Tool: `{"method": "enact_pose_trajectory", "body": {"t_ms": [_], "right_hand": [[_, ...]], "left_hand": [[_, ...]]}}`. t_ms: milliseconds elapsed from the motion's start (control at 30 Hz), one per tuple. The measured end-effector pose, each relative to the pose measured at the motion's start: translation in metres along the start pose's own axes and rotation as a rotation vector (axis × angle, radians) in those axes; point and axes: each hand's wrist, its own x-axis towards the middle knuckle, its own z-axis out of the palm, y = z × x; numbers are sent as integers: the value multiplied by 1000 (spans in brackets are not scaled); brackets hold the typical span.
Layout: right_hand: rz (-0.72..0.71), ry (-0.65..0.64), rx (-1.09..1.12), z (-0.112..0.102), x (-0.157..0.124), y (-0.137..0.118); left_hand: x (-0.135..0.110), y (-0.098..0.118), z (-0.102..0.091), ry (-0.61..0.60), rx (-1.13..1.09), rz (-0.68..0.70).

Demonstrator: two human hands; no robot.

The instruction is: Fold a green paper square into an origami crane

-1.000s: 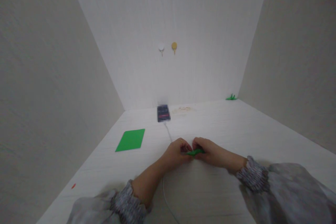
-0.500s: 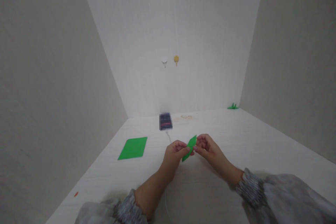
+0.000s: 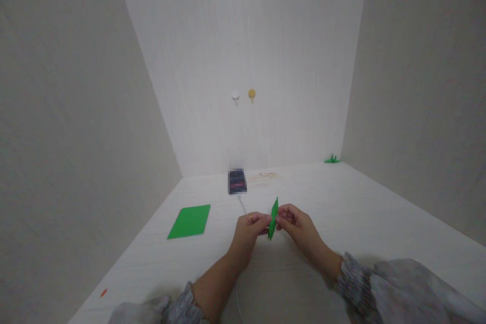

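The folded piece of green paper (image 3: 273,218) is positioned between the two hands, in front of the body. It stands on end and presents a narrow profile; its pointed upper tip leans slightly right. Contact between its lower end and the table cannot be determined.

The left hand (image 3: 248,231) grips the left face with thumb and fingers. The right hand (image 3: 298,226) pinches the right face. Both upper and lower tips project beyond the fingers.

The white wood-grain table (image 3: 379,223) extends to both sides of the hands. The flat, square sheet of green paper (image 3: 190,221) lies left of the left hand, well apart from it; all four edges are exposed. A thin white cable (image 3: 242,205) runs from the dark, blurred rectangular device (image 3: 237,181) toward the near side, passing behind the left hand and reappearing beside the left forearm.

The small folded green paper figure (image 3: 332,160) sits at the far right corner, near the grey right wall (image 3: 417,86). A small orange-red fragment (image 3: 104,292) lies near the left table edge.
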Motion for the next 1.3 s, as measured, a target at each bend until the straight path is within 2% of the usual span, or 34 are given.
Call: {"method": "enact_pose_trajectory", "body": {"t_ms": [167,333,767,1033,1300], "right_hand": [[30,47,132,2,0,1],[37,13,40,2,0,-3],[-24,-14,-42,-2,-3,-2],[-163,-28,-188,-4,-3,-1],[-105,-27,-89,-3,-3,0]], "left_hand": [[0,-1,-2,-26,-57,-38],[2,-4,-4,34,-87,-71],[3,-5,-5,37,-102,-51],[4,-6,-6,66,-87,-41],[3,-4,-3,54,-93,-57]]}}
